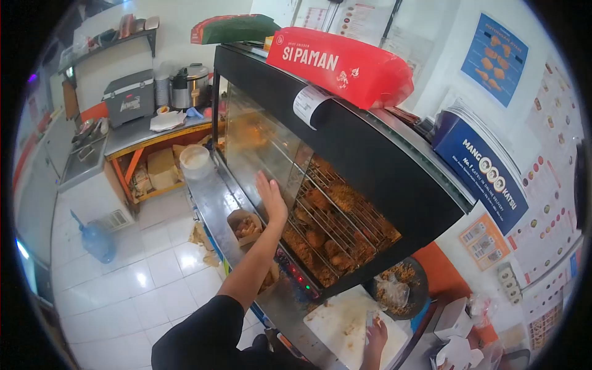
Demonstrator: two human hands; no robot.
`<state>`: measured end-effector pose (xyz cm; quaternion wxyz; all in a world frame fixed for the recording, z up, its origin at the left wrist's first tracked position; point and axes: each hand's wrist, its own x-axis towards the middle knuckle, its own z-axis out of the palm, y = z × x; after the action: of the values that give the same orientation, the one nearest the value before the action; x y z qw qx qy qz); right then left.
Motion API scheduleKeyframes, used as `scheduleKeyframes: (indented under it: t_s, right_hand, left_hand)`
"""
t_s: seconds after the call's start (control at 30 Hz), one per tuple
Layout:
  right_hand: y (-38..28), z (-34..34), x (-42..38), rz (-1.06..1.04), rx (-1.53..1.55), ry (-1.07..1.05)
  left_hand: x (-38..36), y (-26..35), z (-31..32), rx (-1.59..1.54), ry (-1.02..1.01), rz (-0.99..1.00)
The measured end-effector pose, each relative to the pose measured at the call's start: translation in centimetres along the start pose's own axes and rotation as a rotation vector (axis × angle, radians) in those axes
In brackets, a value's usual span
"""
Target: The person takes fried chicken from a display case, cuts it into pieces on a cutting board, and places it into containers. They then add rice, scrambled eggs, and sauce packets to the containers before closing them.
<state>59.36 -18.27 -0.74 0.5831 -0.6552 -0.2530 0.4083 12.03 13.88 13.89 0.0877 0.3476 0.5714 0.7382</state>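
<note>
My left hand [272,198] lies flat with fingers stretched out against the sliding glass door [246,139] of a black food warmer [376,160]. Pieces of fried chicken [343,196] rest on the wire racks inside, showing through the uncovered side. Below, my right hand [376,338] is closed over a white cutting board [336,324] strewn with crumbs. A small pale object shows at its fingertips, and I cannot tell what it is. Near my left forearm, a brown paper box [245,226] of food stands on the metal counter [213,191].
A dark pan [402,287] with crumbs and a clear plastic bag sits right of the board. On top of the warmer lies a red paper bag [339,65]. A white bucket [196,161] stands at the counter's far end. A blue water jug [97,240] is on the tiled floor.
</note>
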Motion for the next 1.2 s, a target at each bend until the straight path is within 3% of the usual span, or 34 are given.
scheduleKeyframes:
  t_s: [0.2, 0.43, 0.47, 0.53, 0.63, 0.67, 0.73, 0.8, 0.83, 0.87, 1.0, 1.07, 1.1, 1.13, 1.2]
  right_hand:
    - [0.4, -4.3, -3.6, 0.145, -0.046, 0.192]
    - [-3.1, -0.8, -6.5, 0.024, -0.01, 0.122]
    - [-3.3, -1.2, -7.0, 0.029, -0.025, 0.131]
    - [-4.3, -1.7, -8.8, 0.035, -0.002, 0.159]
    - [-4.2, -3.7, -11.6, -0.026, 0.04, 0.089]
    - [-4.9, -4.2, -13.0, 0.019, 0.04, 0.116]
    - [-5.3, -5.5, -15.8, 0.017, -0.044, 0.085]
    - [-2.6, -7.4, -19.3, 0.074, 0.035, -0.089]
    - [-3.8, -7.9, -21.9, 0.088, -0.076, -0.237]
    - [-4.7, -9.4, -24.3, 0.1, -0.189, -0.39]
    - [0.8, -19.1, -31.5, 0.491, 0.031, -0.601]
    - [7.7, -26.8, -34.6, 0.545, -0.69, -0.516]
    - [8.1, -29.8, -36.2, 0.63, -0.77, -0.395]
    - [8.5, -32.9, -37.7, 0.715, -0.848, -0.276]
    - [10.4, -38.7, -39.7, 0.667, -0.536, -0.016]
  left_hand:
    - [-5.0, 2.3, 0.0, 0.009, -0.047, 0.0]
    - [-15.0, 6.0, -1.3, 0.001, -0.328, -0.074]
    - [-16.1, 5.9, -1.4, -0.142, -0.372, -0.074]
    - [-18.3, 6.3, -1.1, -0.349, -0.414, -0.163]
    - [-20.6, 9.8, -4.3, -0.402, -0.523, -0.242]
    - [-21.4, 15.1, -5.2, -0.379, -0.523, -0.416]
    - [-22.8, 12.4, -7.2, -0.479, -0.604, -0.124]
    - [-26.1, 15.0, -11.0, -0.248, -0.868, 0.115]
    - [-27.8, 17.2, -12.6, -0.127, -0.976, 0.248]
    - [-30.4, 19.0, -13.2, -0.222, -1.342, 0.091]
    - [-39.0, 26.9, -15.2, -0.563, -2.684, -0.744]
    - [-44.4, 23.0, -17.1, -0.285, -2.736, -0.663]
    - [-47.5, 21.1, -17.5, -0.145, -2.746, -0.621]
    - [-50.2, 19.1, -17.3, 0.018, -2.822, -0.122]
    - [-55.3, 17.6, -16.0, 0.355, -2.715, 0.875]
